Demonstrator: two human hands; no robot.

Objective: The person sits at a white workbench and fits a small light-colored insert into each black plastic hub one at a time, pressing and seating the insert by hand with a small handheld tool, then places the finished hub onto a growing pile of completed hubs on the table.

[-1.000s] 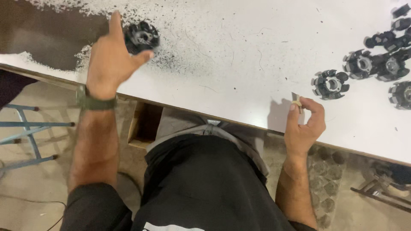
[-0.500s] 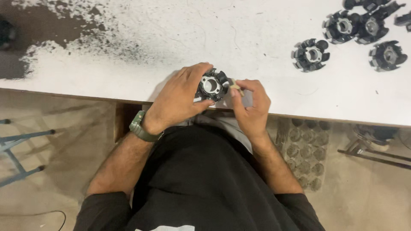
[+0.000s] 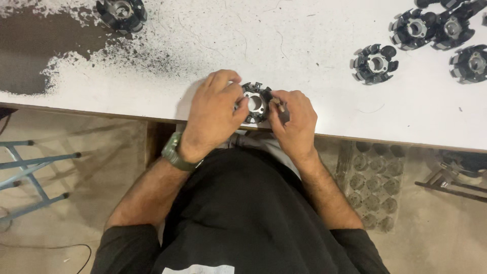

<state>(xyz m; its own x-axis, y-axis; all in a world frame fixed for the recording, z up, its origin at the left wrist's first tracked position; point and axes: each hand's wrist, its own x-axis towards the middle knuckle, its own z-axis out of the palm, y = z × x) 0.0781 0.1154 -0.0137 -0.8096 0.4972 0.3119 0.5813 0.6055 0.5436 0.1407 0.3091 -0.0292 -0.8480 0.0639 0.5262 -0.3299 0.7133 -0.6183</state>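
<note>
Left hand and right hand gripping black round part at white table edge

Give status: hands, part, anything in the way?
Left hand grips black ring-shaped part at table edge. Right hand pinches a small piece against it. Nothing in the way; like parts lie apart.

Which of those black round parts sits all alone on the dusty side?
The black round part at the table's top left, on the dark speckled patch. The others cluster at the right.

The single head-worn camera looked steeply down from close above (no second view shared the scene) at the white table's near edge.
</note>
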